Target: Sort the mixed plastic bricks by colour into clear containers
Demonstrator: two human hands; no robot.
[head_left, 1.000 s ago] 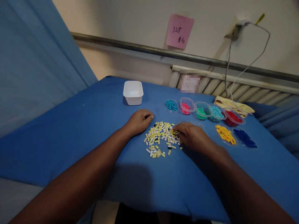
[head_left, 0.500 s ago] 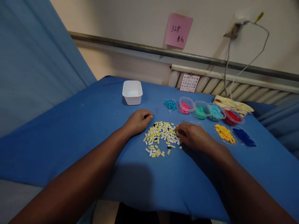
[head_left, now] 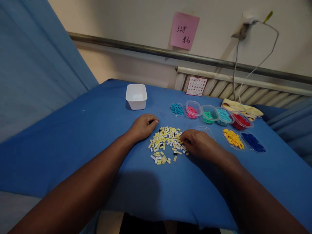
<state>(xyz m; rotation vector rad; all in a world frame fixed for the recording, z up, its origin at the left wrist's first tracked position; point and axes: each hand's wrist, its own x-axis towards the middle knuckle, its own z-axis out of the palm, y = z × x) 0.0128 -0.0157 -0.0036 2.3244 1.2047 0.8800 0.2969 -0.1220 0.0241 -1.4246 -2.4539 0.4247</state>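
Note:
A pile of small toy building bricks (head_left: 168,139), mostly pale yellow and white with a few black ones, lies loose on the blue cloth. My left hand (head_left: 145,126) rests on the cloth just left of the pile, fingers curled in and thumb against them, with nothing visible in it. At the pile's right edge is my right hand (head_left: 198,142), its fingertips bent down among the bricks and drawn together. Whatever those fingertips pinch is hidden. An orange bit shows by the right index finger. Behind that hand a clear tray (head_left: 207,130) is partly covered.
A white tub (head_left: 136,97) stands at the back left. Clear tubs of teal (head_left: 176,110), pink (head_left: 191,112), green (head_left: 208,117), turquoise (head_left: 224,116), red (head_left: 241,121), yellow-orange (head_left: 233,139) and dark blue (head_left: 253,142) bricks line the right. A yellow cloth (head_left: 241,109) lies behind them.
My right hand has shifted slightly left, further over the pile's right edge. My left hand stays in place beside the bricks. The whole view has moved a little.

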